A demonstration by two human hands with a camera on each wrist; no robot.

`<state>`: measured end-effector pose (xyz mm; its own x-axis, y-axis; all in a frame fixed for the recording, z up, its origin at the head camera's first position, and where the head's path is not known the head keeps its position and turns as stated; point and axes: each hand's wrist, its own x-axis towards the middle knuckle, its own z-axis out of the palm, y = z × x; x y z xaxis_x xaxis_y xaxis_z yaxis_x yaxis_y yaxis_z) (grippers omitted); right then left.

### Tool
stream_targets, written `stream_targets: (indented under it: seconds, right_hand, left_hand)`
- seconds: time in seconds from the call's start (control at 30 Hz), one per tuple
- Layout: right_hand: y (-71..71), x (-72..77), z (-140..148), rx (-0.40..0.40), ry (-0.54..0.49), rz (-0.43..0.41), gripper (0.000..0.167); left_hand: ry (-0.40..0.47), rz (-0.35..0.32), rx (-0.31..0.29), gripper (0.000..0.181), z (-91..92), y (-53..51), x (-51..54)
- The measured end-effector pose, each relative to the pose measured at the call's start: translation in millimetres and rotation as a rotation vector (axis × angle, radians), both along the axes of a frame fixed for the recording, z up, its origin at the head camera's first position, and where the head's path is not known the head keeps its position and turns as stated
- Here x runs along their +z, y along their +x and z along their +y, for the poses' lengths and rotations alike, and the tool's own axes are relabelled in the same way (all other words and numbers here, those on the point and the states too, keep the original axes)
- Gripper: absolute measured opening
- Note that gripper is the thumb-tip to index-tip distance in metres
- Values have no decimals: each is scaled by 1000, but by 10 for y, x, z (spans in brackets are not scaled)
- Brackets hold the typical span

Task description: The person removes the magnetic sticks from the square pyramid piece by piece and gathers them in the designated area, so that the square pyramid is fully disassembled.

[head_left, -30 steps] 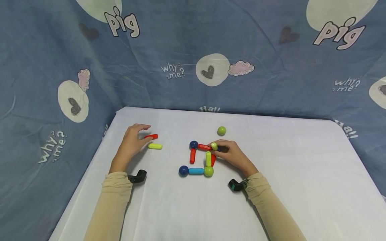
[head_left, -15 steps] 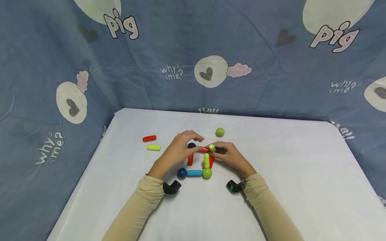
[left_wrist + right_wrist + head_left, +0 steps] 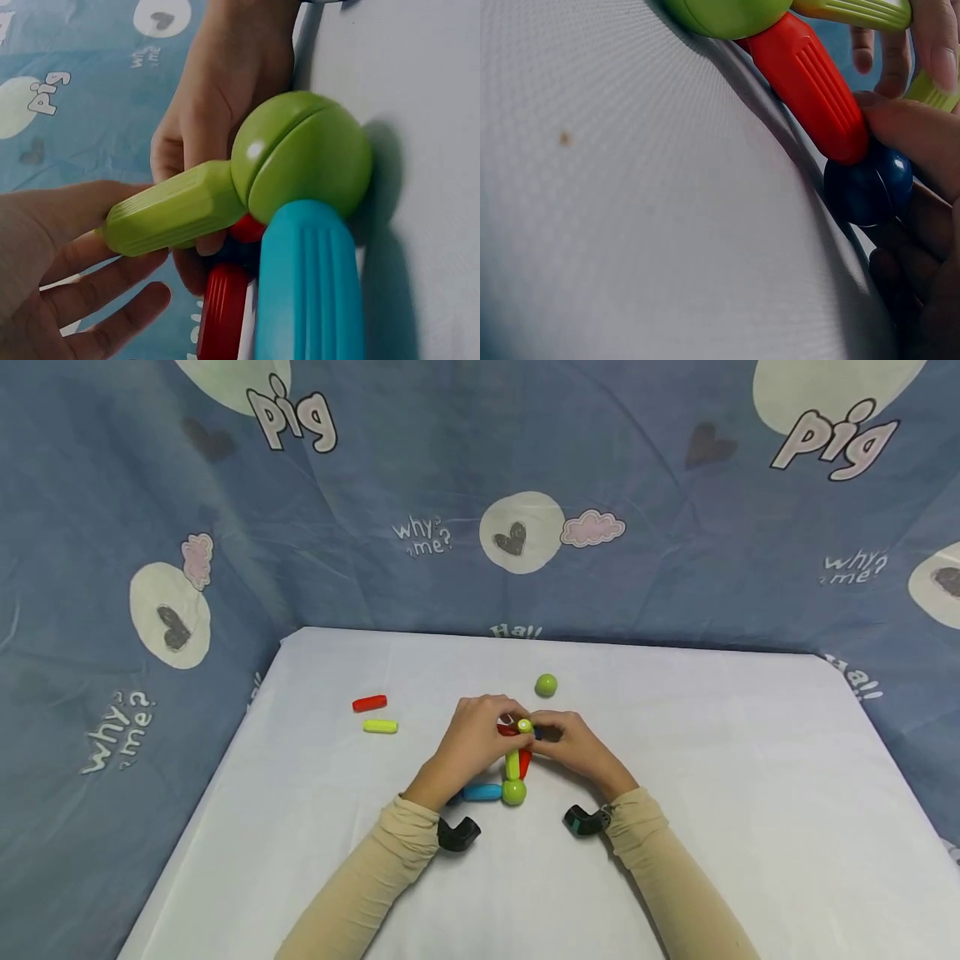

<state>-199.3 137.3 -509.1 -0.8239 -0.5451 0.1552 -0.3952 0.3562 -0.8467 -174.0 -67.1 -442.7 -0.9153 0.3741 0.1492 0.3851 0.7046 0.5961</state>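
My left hand (image 3: 468, 745) pinches the upright lime stick (image 3: 525, 725) between thumb and index finger at the far right corner of a ball-and-stick frame. At that corner my right hand (image 3: 583, 753) grips a dark blue ball (image 3: 866, 187), which joins a red stick (image 3: 806, 90). A green ball (image 3: 513, 792) forms the near corner, with a light blue stick (image 3: 482, 792) running left from it. From the same ball another lime stick (image 3: 176, 210) slants up in the left wrist view. My left hand hides much of the frame's left side.
A loose red stick (image 3: 370, 702) and a loose lime stick (image 3: 380, 727) lie to the left on the white table (image 3: 225, 860). A single green ball (image 3: 546, 685) sits behind the hands. Patterned blue cloth (image 3: 375, 460) hangs beyond the table.
My left hand has moved right from beside the loose sticks to the frame's far right corner, its fingers closing round the upright lime stick. My right hand has stayed at that corner.
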Motion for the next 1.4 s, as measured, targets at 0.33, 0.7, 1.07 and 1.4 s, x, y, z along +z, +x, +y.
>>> stream_targets:
  seconds: [0.33,0.7,1.07,1.4]
  right_hand:
    - [12,26,11,-53,41,29,27]
    - [4,0,22,-51,35,27,26]
    - [-13,49,11,-30,55,23,28]
    - [5,36,18,-31,56,0,28]
  left_hand:
    - [-14,35,32,18,-11,12,-23]
    - [18,46,16,21,-48,-15,-71]
    - [171,87,56,23,-102,19,135]
    - [289,-27,169,20,-328,-37,219]
